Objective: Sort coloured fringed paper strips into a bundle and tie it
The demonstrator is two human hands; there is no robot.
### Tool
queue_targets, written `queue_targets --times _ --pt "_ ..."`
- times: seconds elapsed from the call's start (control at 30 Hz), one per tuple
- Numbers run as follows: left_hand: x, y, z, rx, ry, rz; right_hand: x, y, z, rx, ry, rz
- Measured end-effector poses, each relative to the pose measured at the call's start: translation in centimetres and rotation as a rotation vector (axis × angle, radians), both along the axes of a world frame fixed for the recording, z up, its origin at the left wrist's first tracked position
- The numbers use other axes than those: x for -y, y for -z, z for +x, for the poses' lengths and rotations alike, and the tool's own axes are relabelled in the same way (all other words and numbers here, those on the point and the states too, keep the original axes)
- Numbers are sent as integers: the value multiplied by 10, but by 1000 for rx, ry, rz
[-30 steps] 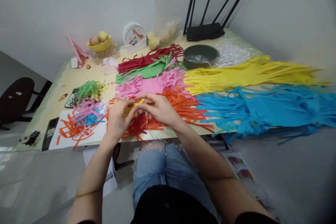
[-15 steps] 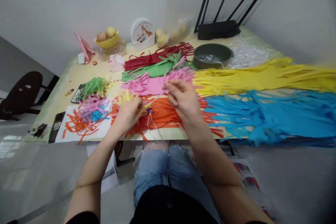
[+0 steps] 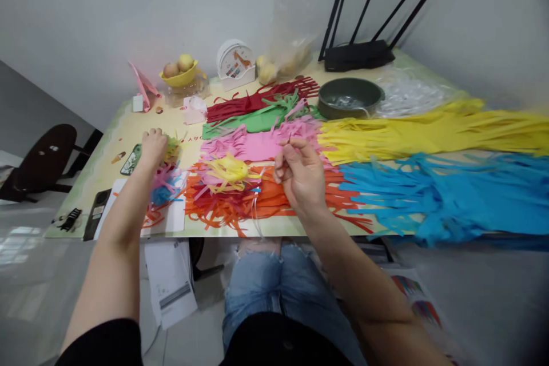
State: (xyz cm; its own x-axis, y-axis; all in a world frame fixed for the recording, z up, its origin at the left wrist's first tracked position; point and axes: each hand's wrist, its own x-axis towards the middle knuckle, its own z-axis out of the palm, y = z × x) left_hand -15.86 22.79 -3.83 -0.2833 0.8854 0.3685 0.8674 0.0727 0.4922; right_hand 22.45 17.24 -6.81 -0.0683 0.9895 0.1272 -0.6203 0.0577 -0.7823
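A left hand (image 3: 153, 146) is being laid palm-down on a green paper tuft (image 3: 171, 147) at the left part of the table (image 3: 128, 126), with the fingers curled over it; whether the tuft is being gripped cannot be told. A right hand (image 3: 300, 174) is being held above orange paper strips (image 3: 274, 194) near the front edge, its fingertips pinched together, though what is being pinched is too small to tell. A yellow paper pompom (image 3: 228, 170) is lying free between the two hands, resting on the orange strips and touched by neither hand. A pile of pink, blue and orange tufts (image 3: 165, 186) is being kept just below the left hand on a white sheet (image 3: 174, 218). Pink strips (image 3: 257, 143), green strips (image 3: 257, 120) and dark red strips (image 3: 257, 102) are being stored behind, yellow strips (image 3: 429, 128) and blue strips (image 3: 441, 194) to the right. A grey bowl (image 3: 349, 97), a router (image 3: 358, 57), a small clock (image 3: 234, 63) and a yellow fruit bowl (image 3: 180, 75) are standing at the back.
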Motion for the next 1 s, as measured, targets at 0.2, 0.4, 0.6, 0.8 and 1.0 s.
queue_targets --times 0.2,0.4,0.6,0.8,1.0 --pt "2 -38 -4 59 -137 237 -4 4 1 130 -10 30" --pt "61 -46 84 284 156 261 2 -3 -6 435 -39 203" --pt "110 -17 180 764 319 140 23 -26 -7 576 -81 334" --pt "120 -8 207 838 320 138 33 -36 -5 591 -118 376" --pt "124 -6 213 833 284 160 33 -35 -2 583 -127 355"
